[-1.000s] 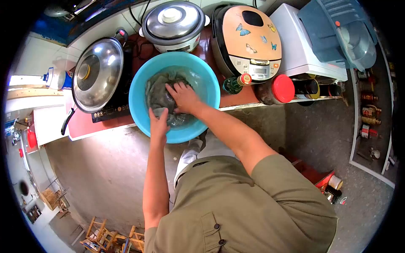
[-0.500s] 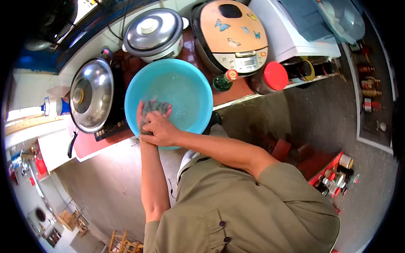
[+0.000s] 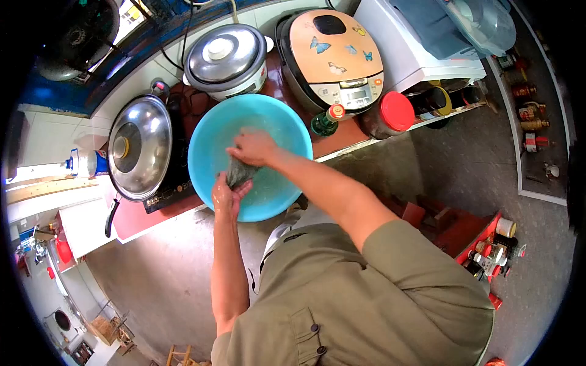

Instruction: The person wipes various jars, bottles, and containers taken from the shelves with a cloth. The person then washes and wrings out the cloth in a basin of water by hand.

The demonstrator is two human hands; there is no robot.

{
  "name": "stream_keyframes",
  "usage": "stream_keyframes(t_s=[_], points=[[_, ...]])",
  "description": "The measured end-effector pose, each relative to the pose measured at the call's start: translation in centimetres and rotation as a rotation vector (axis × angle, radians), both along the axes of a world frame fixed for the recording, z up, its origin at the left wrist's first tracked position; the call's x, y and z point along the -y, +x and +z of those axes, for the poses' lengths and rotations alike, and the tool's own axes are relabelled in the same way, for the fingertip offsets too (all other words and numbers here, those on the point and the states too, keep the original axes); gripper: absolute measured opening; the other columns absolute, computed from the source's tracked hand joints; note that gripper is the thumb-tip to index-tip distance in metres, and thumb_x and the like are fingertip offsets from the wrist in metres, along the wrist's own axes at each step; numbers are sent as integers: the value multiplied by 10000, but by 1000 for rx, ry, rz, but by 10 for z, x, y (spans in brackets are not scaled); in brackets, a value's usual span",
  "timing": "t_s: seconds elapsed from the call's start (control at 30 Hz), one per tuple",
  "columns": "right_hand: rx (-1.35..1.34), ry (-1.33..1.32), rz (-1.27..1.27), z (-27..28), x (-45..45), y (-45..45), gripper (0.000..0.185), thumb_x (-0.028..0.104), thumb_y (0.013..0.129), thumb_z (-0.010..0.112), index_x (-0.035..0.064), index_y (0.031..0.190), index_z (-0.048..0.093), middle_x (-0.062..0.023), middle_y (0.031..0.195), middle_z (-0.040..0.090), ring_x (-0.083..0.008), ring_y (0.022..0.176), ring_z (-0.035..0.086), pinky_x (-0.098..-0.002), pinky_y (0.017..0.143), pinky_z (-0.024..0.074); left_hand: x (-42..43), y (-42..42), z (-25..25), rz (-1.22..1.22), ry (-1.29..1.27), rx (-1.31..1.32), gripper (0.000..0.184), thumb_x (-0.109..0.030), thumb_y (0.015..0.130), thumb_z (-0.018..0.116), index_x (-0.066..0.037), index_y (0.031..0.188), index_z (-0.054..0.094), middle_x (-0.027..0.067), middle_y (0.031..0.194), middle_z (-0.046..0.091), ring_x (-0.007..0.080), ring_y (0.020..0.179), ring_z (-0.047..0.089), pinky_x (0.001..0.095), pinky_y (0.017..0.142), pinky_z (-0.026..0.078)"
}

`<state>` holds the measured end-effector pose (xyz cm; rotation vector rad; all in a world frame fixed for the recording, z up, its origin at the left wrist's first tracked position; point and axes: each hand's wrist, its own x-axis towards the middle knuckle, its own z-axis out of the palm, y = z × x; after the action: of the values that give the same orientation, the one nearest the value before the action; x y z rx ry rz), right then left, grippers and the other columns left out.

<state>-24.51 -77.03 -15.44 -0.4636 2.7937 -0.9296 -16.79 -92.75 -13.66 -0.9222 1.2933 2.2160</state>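
Observation:
A light blue basin (image 3: 201, 143) with cloudy water in it sits at the counter's front edge. Over the basin, a bunched grey cloth (image 3: 240, 172) is held between both hands. My left hand (image 3: 229, 194) is under the cloth's lower end, its fingers curled around it. Above and to the right, my right hand (image 3: 253, 147) is closed on the cloth's upper end, slightly blurred.
A lidded pan (image 3: 140, 146) on a cooktop stands left of the basin, and a white lidded cooker (image 3: 224, 61) behind it. To the right are a rice cooker (image 3: 332, 55), a green bottle (image 3: 326, 122) and a red-lidded jar (image 3: 395, 111).
The cloth, spread in the water a second ago, was gathered up and is now bunched between both hands. My right hand has moved up and right from my left since the last frame.

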Motion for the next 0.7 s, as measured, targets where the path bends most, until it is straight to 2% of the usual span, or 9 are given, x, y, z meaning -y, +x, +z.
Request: stream_keyframes(t_s=[0.13, 0.2, 0.23, 0.3, 0.37, 0.43, 0.5, 0.6, 0.7], points=[[-187, -23, 23, -31, -24, 19, 476, 483, 839, 568, 102, 1122, 599, -192, 1232, 505, -384, 1137, 480, -505, 922, 422, 32, 3, -20, -82, -47, 18, 696, -408, 910, 552, -88, 1419, 201, 260, 1359, 374, 535, 1064, 510, 519, 830, 516], [-113, 368, 299, -37, -27, 30, 524, 429, 811, 605, 116, 1227, 546, -194, 1333, 406, -396, 1229, 380, -515, 993, 359, 9, 2, 6, -80, -103, 85, 716, -416, 910, 555, -94, 1430, 183, 242, 1380, 360, 538, 1083, 495, 528, 851, 503], [-119, 363, 297, -30, -18, 32, 524, 429, 811, 605, 116, 1227, 546, -194, 1333, 406, -396, 1229, 380, -515, 993, 359, -5, -2, 18, -77, -157, 146, 737, -425, 909, 557, -100, 1442, 165, 224, 1401, 346, 541, 1103, 479, 536, 871, 490], [253, 133, 38, -4, 11, 45, 425, 299, 775, 603, 72, 1134, 617, -193, 1301, 440, -400, 1224, 397, -500, 1027, 339, -6, -15, 4, -66, -107, 225, 703, -476, 903, 544, -78, 1411, 268, 222, 1378, 388, 505, 1124, 480, 554, 903, 467], [230, -116, 43, 5, 35, 56, 397, 251, 759, 590, 49, 1100, 618, -198, 1281, 446, -400, 1212, 402, -486, 1022, 342, 10, -25, -42, 47, 433, -26, 682, -526, 899, 509, -22, 1339, 377, 250, 1277, 474, 455, 1106, 511, 584, 898, 458], [197, -357, 41, 18, 48, 68, 370, 202, 743, 578, 26, 1066, 619, -202, 1260, 453, -400, 1199, 407, -472, 1017, 345, 18, -29, -38, 82, 266, -88, 695, -558, 889, 492, 23, 1266, 433, 254, 1154, 541, 431, 1093, 521, 606, 899, 446], [-8, -580, 10, 38, 55, 86, 310, 171, 716, 576, -6, 969, 610, -210, 1173, 474, -395, 1136, 435, -461, 984, 359, 26, -33, -7, -127, 579, -52, 673, -542, 893, 490, 36, 1234, 441, 257, 1080, 557, 473, 1049, 533, 608, 900, 442], [-117, -589, 33, 62, 54, 96, 280, 177, 715, 612, -12, 918, 572, -209, 1102, 470, -388, 1076, 450, -459, 947, 370, -17, -27, 72, 17, 377, 2, 619, -509, 900, 493, 33, 1198, 463, 284, 1045, 552, 515, 993, 548, 597, 890, 457], [-210, -588, 28, 47, 57, 88, 273, 178, 725, 636, -11, 905, 556, -211, 1096, 469, -389, 1082, 445, -454, 939, 372, -15, -28, 58, 73, 359, 1, 570, -474, 916, 483, 19, 1203, 466, 268, 1064, 553, 487, 996, 554, 569, 891, 472]])
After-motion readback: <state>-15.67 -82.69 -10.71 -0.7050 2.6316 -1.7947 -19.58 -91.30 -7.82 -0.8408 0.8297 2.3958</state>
